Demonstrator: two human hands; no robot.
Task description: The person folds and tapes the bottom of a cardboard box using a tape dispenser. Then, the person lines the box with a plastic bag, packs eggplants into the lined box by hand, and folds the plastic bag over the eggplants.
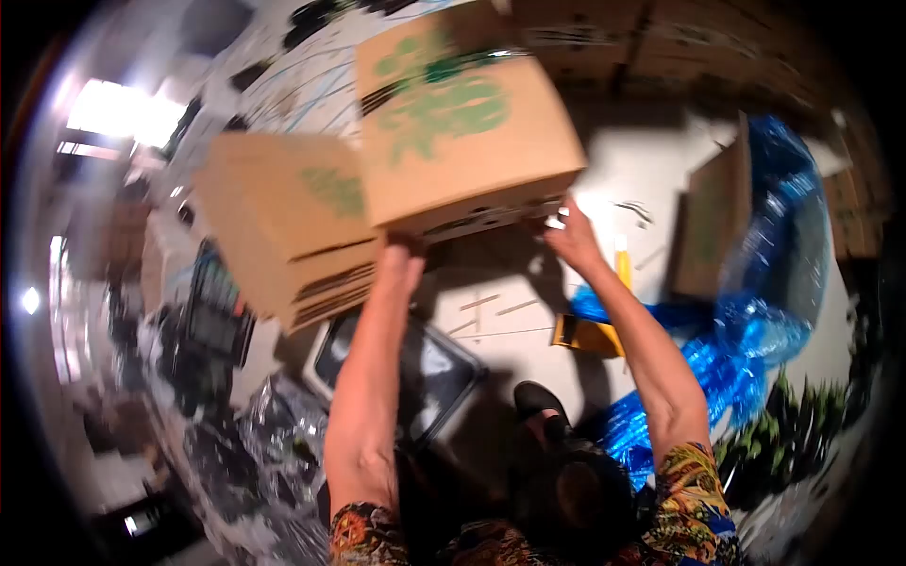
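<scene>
A closed cardboard box [453, 127] with green printing and dark tape across its top is held out in front of me, slightly tilted. My left hand [404, 247] grips its near left lower edge, the fingers hidden beneath it. At the near right lower corner, my right hand [573, 238] has its fingers curled against the box. Just left of the box lies a stack of flattened cardboard boxes [274, 203], also with green print, close to my left hand. Below my right forearm there is a yellow and black object [587, 335], its kind unclear.
Crumpled blue plastic [755, 292] lies right of me by another cardboard piece [713, 222]. A black-rimmed tray [439, 373] sits on the white floor [505, 325], near thin sticks. Clear plastic wrap [283, 424] is at left, leafy plants [788, 424] lower right, stacked boxes [698, 47] behind.
</scene>
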